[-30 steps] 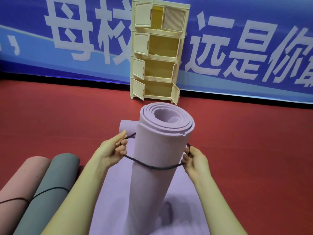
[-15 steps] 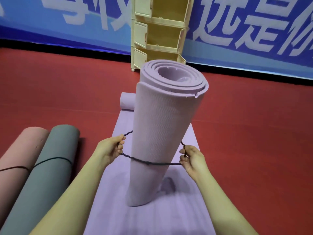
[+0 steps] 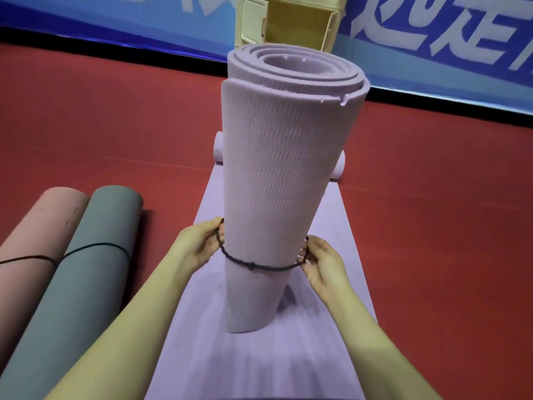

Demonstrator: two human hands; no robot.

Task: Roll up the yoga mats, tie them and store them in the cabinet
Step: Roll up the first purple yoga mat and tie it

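A rolled lilac yoga mat point(image 3: 277, 174) stands upright, leaning slightly, on a second lilac mat point(image 3: 259, 356) spread flat on the floor. A dark cord loop point(image 3: 253, 266) with a knot at the front circles the roll's lower part. My left hand point(image 3: 199, 246) pinches the cord at the roll's left side. At the right side my right hand point(image 3: 320, 261) pinches the same cord. The cream cabinet point(image 3: 288, 21) stands behind the roll against the wall, its doors open.
A pink rolled mat point(image 3: 31, 246) and a grey-green rolled mat point(image 3: 86, 269), each tied with a dark cord, lie side by side on the red floor at the left. The flat mat's far end point(image 3: 337, 166) is curled up. A blue banner covers the back wall.
The cord loop has slid further down the upright roll with both hands on it. The view has tilted down and closer.
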